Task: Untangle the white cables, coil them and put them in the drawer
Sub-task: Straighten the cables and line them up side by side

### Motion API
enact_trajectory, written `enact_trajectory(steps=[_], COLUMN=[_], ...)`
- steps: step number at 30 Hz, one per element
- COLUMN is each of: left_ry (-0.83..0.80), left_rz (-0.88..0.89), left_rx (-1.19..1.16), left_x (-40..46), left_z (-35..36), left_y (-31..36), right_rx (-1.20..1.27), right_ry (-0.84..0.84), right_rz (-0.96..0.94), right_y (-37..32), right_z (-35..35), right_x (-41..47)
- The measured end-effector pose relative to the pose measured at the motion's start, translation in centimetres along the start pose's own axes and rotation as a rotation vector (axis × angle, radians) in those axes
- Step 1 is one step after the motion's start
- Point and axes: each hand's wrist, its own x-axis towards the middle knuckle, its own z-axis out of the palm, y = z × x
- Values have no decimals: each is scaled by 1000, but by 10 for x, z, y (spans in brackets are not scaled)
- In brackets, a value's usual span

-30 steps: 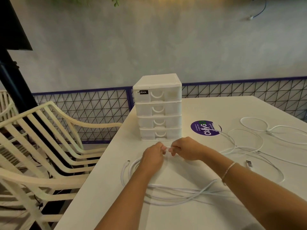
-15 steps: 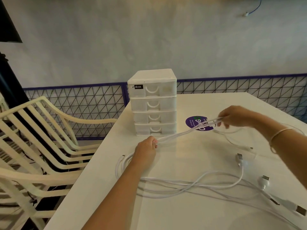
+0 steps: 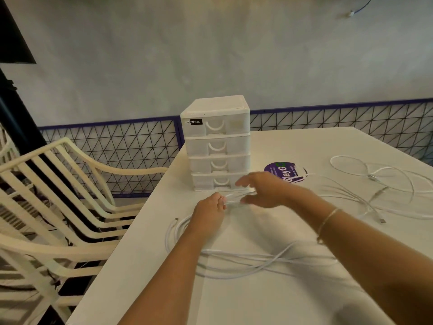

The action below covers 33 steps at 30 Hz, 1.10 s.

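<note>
Several white cables (image 3: 246, 262) lie tangled on the white table (image 3: 257, 303) in front of me. My left hand (image 3: 208, 215) grips a bunch of strands near the base of the white four-drawer unit (image 3: 218, 141). All of its drawers are closed. My right hand (image 3: 264, 191), blurred, hovers just right of the left hand. Its fingers are stretched out, and the strands run between them and the thumb. More white cable (image 3: 375, 175) loops loosely at the right, ending in a plug (image 3: 382, 220).
A purple round sticker (image 3: 281, 172) sits on the table beside the drawer unit. Cream slatted chairs (image 3: 70, 207) stand close to the table's left edge. A black mesh fence (image 3: 112, 146) runs behind the table.
My right hand, which had pulled the strands out to the right, has come back next to my left hand. The cables at the right have settled onto the table.
</note>
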Motion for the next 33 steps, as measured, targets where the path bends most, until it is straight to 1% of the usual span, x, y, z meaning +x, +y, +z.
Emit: enact_trajectory(steps=[1, 4, 6, 8, 10, 11, 15, 18, 21, 23, 25, 27, 29, 31, 33], left_ry=[-7, -24, -27, -40, -55, -55, -20, -28, -18, -36, -75, -101, -88, -45, -23], left_rz=[1, 7, 20, 41, 55, 59, 19, 5, 4, 30, 54, 72, 78, 57, 36], left_rx=[6, 15, 7, -10, 0, 13, 29, 33, -61, -114, -134, -106, -47, 1, 37], left_x=[1, 3, 4, 3, 2, 3, 6, 4, 3, 1, -3, -5, -4, 0, 3], left_z=[0, 0, 0, 0, 0, 0, -1, 0, -2, -4, -3, -2, -2, -4, -5], left_y=[0, -2, -3, -3, -2, -3, -5, -4, -4, -3, 1, 4, 2, 0, 0], right_rx=[22, 91, 188, 298, 332, 314, 49, 54, 139, 185, 213, 238, 220, 162, 103], right_ry=[-26, -64, -82, -61, -32, -31, -97, -196, -284, -260, -175, -84, -25, -30, -128], right_rz=[-12, 46, 70, 86, 95, 98, 86, 64, 84, 125, 146, 156, 152, 117, 58], right_y=[-9, -15, -13, -11, -10, -11, -16, -19, -19, -14, -6, 0, -1, -6, -12], right_z=[8, 22, 23, 21, 19, 20, 25, 22, 11, 1, -3, 2, 12, 21, 20], right_x=[6, 17, 19, 20, 21, 21, 21, 12, 6, 5, 7, 11, 12, 9, 2])
